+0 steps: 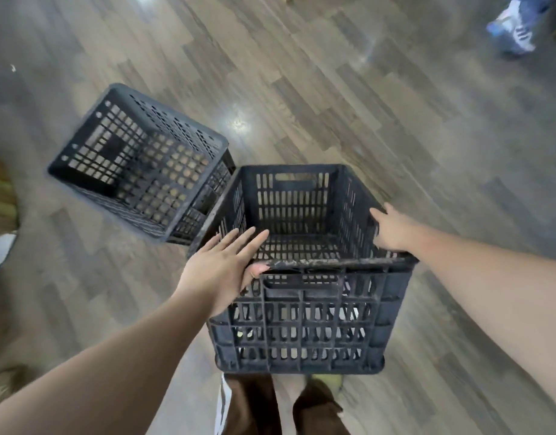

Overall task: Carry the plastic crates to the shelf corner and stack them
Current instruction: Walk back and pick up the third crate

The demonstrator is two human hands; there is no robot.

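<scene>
floor (pixel 333 89): grey-brown wood-look planks | glossy light glare (pixel 239 124) | blurred edges

Two dark slatted crates stand touching on the floor: near crate (pixel 304 318) upright, far crate (pixel 141 164) tilted.

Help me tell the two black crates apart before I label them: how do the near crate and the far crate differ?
The near crate stands level; the far crate looks tilted. The left hand and right hand are at the near crate's rim; nobody touches the far crate. The near crate's walls have tall slots, the far crate's a square grid. Both are black, perforated plastic and empty.
</scene>
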